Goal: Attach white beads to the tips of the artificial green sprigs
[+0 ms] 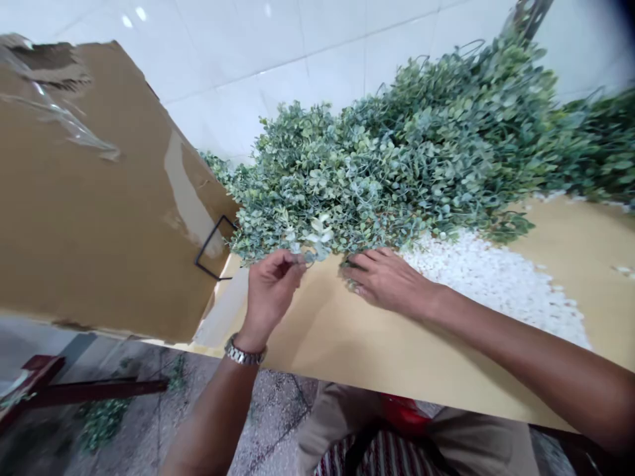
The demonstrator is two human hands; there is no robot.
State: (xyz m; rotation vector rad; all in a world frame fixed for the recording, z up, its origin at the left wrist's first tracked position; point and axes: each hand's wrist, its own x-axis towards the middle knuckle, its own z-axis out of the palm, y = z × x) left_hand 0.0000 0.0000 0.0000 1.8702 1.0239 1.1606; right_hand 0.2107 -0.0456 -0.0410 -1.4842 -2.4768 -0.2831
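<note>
Across the tabletop (347,344), heaped greenery (397,158) is seemingly awaiting work while, mid-frame, the left hand (274,283) is pinching a sprig (320,233), the right hand (389,277) clasping leaves (352,284).

Glossy white tiles (317,33) are seen across the top, with light reflections (141,13) caught at upper left. At lower left, speckled flooring (275,416) is crossed by a dark red bar (99,392). A tan tabletop (397,357) is shown from centre to right.

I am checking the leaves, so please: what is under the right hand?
Green leaves peek out beneath the right hand, against the tan tabletop. What the palm covers cannot be seen.
</note>
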